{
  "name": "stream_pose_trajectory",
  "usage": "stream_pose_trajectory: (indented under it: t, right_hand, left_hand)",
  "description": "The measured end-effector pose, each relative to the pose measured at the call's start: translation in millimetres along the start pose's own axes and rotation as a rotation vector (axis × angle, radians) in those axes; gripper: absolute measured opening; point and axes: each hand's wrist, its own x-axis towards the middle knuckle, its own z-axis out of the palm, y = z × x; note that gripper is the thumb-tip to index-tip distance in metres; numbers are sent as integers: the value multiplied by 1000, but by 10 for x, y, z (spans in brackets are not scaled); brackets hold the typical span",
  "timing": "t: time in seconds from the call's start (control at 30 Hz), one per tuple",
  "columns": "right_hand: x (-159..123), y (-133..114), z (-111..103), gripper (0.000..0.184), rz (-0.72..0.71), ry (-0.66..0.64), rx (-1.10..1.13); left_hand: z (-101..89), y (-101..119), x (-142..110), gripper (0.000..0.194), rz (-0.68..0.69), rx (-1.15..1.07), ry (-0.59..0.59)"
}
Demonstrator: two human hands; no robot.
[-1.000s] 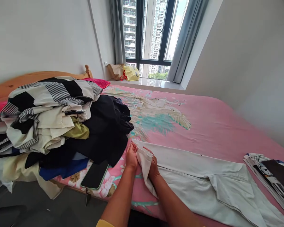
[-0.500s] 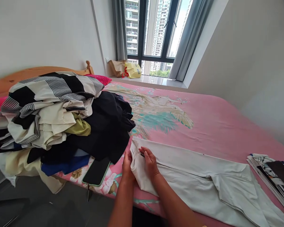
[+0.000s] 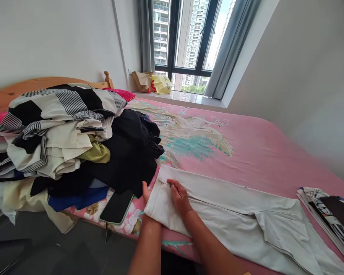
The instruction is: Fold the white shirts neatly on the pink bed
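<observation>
White trousers [image 3: 232,214] lie stretched across the near side of a pink bed [image 3: 255,149], legs pointing left. My right hand [image 3: 180,195] rests flat on top of the leg cuff, fingers pressed down on the cloth. My left hand [image 3: 145,191] is tucked under the cuff's left edge, with only the thumb side showing; the fingers are hidden beneath the fabric. A black phone [image 3: 116,207] lies on the bed just left of my left hand.
A tall heap of clothes [image 3: 60,141], striped, cream, black and blue, covers the bed's left part. Folded printed garments [image 3: 329,214] sit at the right edge. Bags [image 3: 156,83] stand on the window sill. A wooden headboard [image 3: 46,86] runs behind the heap.
The trouser cuff, held up between both hands a second ago, now lies flat on the bed. My right hand has come down on top of it; my left has slid under its edge.
</observation>
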Motion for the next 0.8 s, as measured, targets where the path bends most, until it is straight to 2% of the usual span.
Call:
stream_pose_trajectory:
  t: [0.1,0.2,0.33,0.43,0.53,0.63,0.73,0.8]
  right_hand:
    - [117,-51,112,50,119,47,-136]
    - [236,-152,304,60,243,-18,-417]
    - [251,-231,467,63,215,-136,-678]
    - [201,-220,440,62,173,-113,-632]
    - [184,-195,362,62,150,-36,-344]
    - [215,-184,274,62,188,155,233]
    - [241,-162,119,62,251,279,839]
    - [222,-110,-44,60,261,328,1064]
  left_hand:
    - [-38,19,29,87,-41,-21,-33]
    - [-85,-5,85,91,-3,-20,-115]
    - [-115,-72,118,95,36,12,-248]
    - [-103,-89,111,93,44,15,-282]
    - [-28,-79,90,87,61,22,-270]
    - [173,-139,57,82,91,66,-205]
    - [475,-358,19,72,171,220,-137]
    - [663,-577,-1,63,235,446,-114]
